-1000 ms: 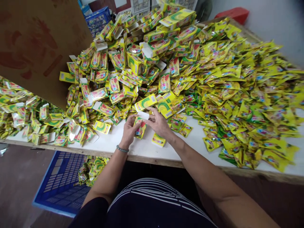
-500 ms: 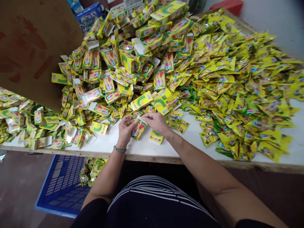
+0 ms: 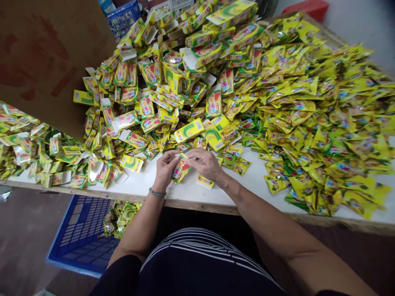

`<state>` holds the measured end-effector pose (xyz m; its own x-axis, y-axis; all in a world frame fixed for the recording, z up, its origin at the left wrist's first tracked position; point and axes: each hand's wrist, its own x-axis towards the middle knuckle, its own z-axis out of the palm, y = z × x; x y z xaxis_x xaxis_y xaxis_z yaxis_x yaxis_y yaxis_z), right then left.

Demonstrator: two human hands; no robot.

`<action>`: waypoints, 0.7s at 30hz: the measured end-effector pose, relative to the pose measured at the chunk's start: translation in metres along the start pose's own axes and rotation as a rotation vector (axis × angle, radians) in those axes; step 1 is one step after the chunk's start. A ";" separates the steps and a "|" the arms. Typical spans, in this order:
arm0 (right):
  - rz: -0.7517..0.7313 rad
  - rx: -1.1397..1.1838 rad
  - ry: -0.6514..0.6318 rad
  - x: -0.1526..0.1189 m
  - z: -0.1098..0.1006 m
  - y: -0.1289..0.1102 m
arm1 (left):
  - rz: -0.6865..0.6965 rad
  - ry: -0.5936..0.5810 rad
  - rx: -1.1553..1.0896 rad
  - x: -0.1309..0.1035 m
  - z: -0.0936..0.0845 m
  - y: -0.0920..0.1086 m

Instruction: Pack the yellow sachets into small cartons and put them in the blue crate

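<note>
One small carton [image 3: 180,172] is under handling near the front edge of the white table [image 3: 191,196]; from my remote station I find the left hand [image 3: 166,169] closed, its thumb and fingers gripping the carton's left side, and the right hand [image 3: 206,165] closed on the upper end; whether the carton's lower end touches the table I cannot tell. No raised flap shows there — though fingers hide part of the end — so I judge this piece nearly closed; a second carton [image 3: 205,181] lies just beside it, below the right hand. Much remains, in my judgement: the carton heap [image 3: 173,82] behind the hands shows many white flaps [image 3: 189,59] standing open; the packet heap [image 3: 324,123] on the right lies loose and unboxed; further packets [image 3: 123,218] sit in the blue crate [image 3: 72,240] at lower left; no overall count is possible, as the piles overlap.
</note>
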<state>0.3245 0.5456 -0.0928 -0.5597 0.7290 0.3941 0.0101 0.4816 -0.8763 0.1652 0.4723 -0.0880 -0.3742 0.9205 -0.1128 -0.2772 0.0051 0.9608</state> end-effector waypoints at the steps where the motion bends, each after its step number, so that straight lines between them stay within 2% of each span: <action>1: -0.034 -0.048 0.012 -0.001 0.004 0.000 | 0.002 0.005 -0.009 0.001 0.000 0.000; 5: -0.051 -0.206 0.078 -0.005 0.019 0.004 | 0.019 0.023 -0.046 0.005 0.003 -0.001; 9: -0.026 -0.304 0.085 -0.009 0.030 0.002 | 0.007 0.028 -0.050 0.004 0.003 -0.001; 15: -0.013 -0.235 0.067 -0.008 0.034 -0.007 | 0.005 0.055 -0.019 0.002 0.007 -0.001; 18: -0.009 -0.212 -0.025 0.000 0.023 -0.004 | -0.025 0.052 0.111 -0.008 -0.004 0.021; 19: -0.009 -0.251 -0.027 0.003 0.017 -0.002 | -0.053 0.032 0.218 -0.015 -0.015 0.035; 21: 0.006 -0.424 0.026 0.012 0.003 0.002 | -0.110 -0.042 0.554 -0.035 -0.047 0.071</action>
<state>0.3156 0.5535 -0.0908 -0.5379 0.7417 0.4007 0.3562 0.6308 -0.6894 0.1169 0.4217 -0.0276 -0.3302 0.9178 -0.2206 0.1974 0.2956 0.9347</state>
